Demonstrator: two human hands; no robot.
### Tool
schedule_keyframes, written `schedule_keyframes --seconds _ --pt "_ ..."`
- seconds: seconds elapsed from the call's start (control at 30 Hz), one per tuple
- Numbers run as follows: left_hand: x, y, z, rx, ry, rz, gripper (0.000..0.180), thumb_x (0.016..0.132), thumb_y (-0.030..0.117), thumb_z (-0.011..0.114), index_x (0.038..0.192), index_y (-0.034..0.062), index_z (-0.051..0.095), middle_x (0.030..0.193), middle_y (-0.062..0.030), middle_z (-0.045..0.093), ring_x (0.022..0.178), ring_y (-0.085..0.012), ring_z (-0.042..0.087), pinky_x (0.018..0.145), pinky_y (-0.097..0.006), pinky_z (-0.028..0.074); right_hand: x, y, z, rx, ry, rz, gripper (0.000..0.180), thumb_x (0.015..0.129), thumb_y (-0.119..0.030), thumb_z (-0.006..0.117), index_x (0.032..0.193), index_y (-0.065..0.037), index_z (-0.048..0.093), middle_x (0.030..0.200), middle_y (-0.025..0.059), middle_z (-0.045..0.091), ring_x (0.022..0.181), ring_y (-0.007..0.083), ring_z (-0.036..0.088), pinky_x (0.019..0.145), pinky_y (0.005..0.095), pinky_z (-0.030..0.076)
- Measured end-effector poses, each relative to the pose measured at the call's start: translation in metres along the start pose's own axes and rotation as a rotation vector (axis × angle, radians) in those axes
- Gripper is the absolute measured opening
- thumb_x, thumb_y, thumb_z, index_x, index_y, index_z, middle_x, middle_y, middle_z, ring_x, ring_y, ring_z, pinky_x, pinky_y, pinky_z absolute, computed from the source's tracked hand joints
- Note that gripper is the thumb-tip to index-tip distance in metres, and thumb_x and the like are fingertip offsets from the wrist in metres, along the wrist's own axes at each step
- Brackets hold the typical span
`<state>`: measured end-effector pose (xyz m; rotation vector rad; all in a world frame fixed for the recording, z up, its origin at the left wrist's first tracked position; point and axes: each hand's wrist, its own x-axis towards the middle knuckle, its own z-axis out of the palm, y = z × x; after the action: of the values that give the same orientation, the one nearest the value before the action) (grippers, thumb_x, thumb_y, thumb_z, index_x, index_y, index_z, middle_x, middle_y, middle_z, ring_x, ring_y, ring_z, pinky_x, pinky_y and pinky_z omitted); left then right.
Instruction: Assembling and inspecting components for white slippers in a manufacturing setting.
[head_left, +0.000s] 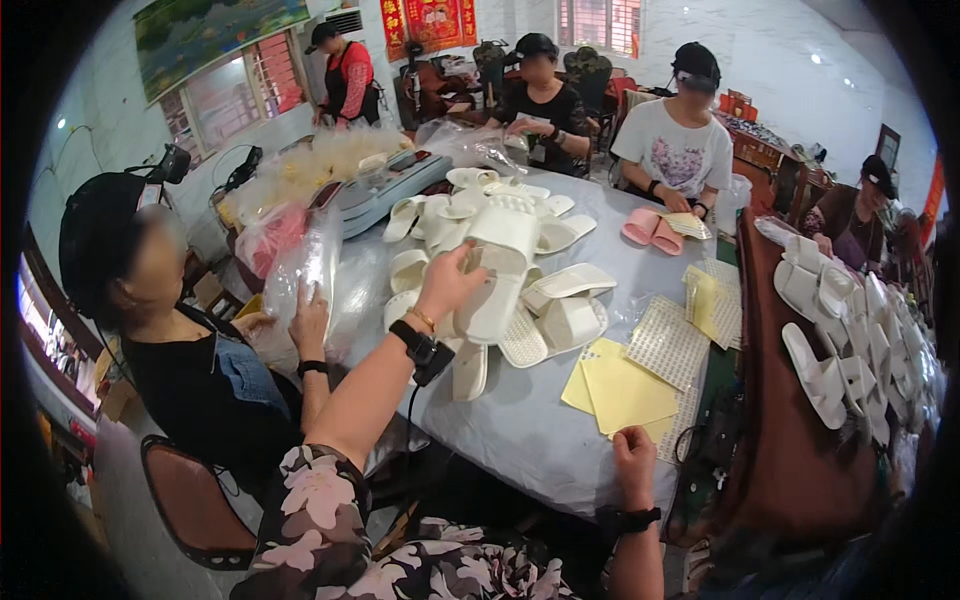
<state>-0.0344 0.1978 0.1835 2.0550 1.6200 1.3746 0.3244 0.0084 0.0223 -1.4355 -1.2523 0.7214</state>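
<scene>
My left hand (452, 282) reaches over the table and grips a white slide slipper (492, 308) by its side, near the strap. That slipper is raised at the front of a pile of white slippers (565, 305), some lying on their sides. At the table's near right edge is my right hand (634, 458), its fingers curled closed. Whether a small thing sits between them cannot be seen. Just beyond it lie yellow backing sheets (627, 388) and a white sheet of small stickers (668, 342). Several more sticker sheets (712, 300) lie farther off.
Across the table, a person in white (672, 140) handles a sheet beside pink slippers (652, 230). At left, another person (190, 340) holds clear plastic bags (305, 265). A blue-grey case (385, 195) stands far left. White slippers (825, 375) are heaped on a brown surface at right.
</scene>
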Motion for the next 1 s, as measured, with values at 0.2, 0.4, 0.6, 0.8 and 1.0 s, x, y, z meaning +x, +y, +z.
schedule_keyframes --seconds 0.2,0.4,0.6,0.8,1.0 --pt "-0.043 -0.013 0.045 0.557 -0.108 0.017 0.051 0.077 0.033 0.069 0.121 0.0098 0.062 0.133 -0.0226 0.048 0.126 -0.0414 0.044 0.1 -0.053 0.04 0.0 0.002 0.001 -0.017 0.021 0.017 0.009 0.085 -0.007 0.065 0.084 0.002 0.062 0.069 0.0041 0.063 0.062 0.0088 0.056 0.059 0.0253 0.047" --pt "-0.116 0.012 0.088 0.524 -0.396 0.432 0.052 0.081 0.026 0.064 0.13 0.0136 0.056 0.141 -0.0165 0.046 0.138 -0.0357 0.033 0.112 -0.057 0.022 -0.001 0.006 0.001 -0.005 -0.01 0.046 0.009 0.086 -0.007 0.066 0.084 0.002 0.062 0.07 0.0037 0.063 0.063 0.0086 0.057 0.06 0.025 0.047" --pt "-0.103 0.005 0.093 0.729 -0.559 0.422 0.055 0.083 0.027 0.065 0.135 0.016 0.051 0.144 -0.0147 0.044 0.139 -0.0352 0.031 0.112 -0.059 0.021 -0.003 0.007 0.002 0.014 -0.007 0.033 0.009 0.087 -0.006 0.064 0.082 0.001 0.061 0.069 -0.0006 0.06 0.062 0.0051 0.053 0.057 0.022 0.044" --pt "-0.091 0.041 0.056 0.536 -0.618 0.39 0.065 0.079 0.04 0.07 0.136 0.0147 0.05 0.147 -0.019 0.038 0.14 -0.0404 0.027 0.112 -0.058 0.022 0.002 -0.012 -0.012 0.117 -0.132 0.127 0.007 0.087 -0.006 0.062 0.082 0.0 0.061 0.067 -0.0007 0.058 0.059 0.0051 0.053 0.053 0.0208 0.043" --pt "-0.044 0.099 -0.014 0.417 -0.736 0.545 0.064 0.081 0.045 0.069 0.133 0.0113 0.053 0.142 -0.0243 0.043 0.135 -0.0461 0.034 0.111 -0.049 0.03 0.018 -0.081 -0.06 0.24 -0.279 0.179 0.008 0.088 -0.009 0.062 0.087 -0.001 0.061 0.069 -0.0005 0.059 0.057 0.0052 0.054 0.051 0.0204 0.043"
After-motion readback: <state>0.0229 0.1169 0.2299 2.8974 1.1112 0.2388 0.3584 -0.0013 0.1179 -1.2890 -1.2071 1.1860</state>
